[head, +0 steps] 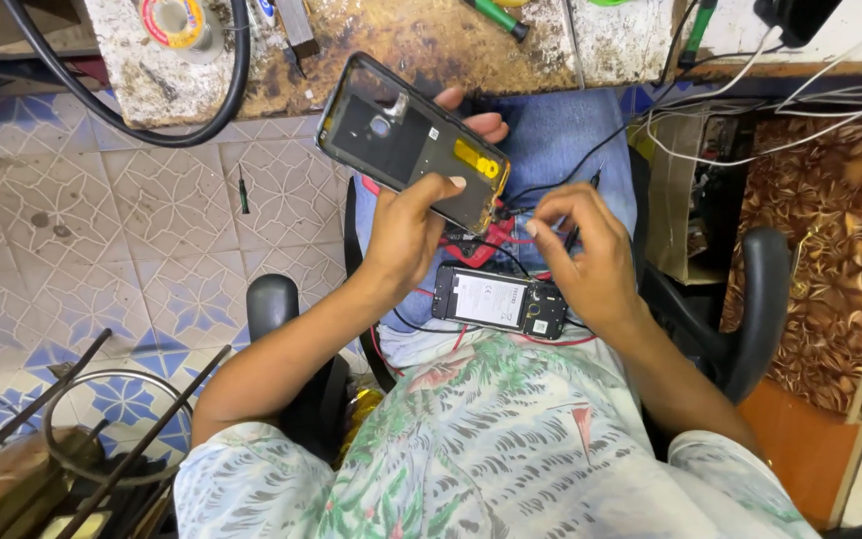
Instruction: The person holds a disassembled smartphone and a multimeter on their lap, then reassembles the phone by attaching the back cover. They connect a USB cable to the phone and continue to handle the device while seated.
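My left hand point(413, 215) holds up an opened phone back housing point(406, 140), dark inside with a yellow patch near its lower end, tilted above my lap. On my lap lies a second opened phone point(499, 302) with a white battery showing. My right hand point(583, 245) hovers over the lap, fingers pinched on a thin black test probe point(579, 225) with red and black wires running under it. A red meter body point(471, 250) is partly hidden between my hands.
A worn workbench point(391, 50) runs along the top with a solder spool point(174, 20), a thick black cable point(202, 120) and white wires point(750, 110). A small screwdriver point(242, 190) lies on the tiled floor. Black chair armrests point(765, 299) flank me.
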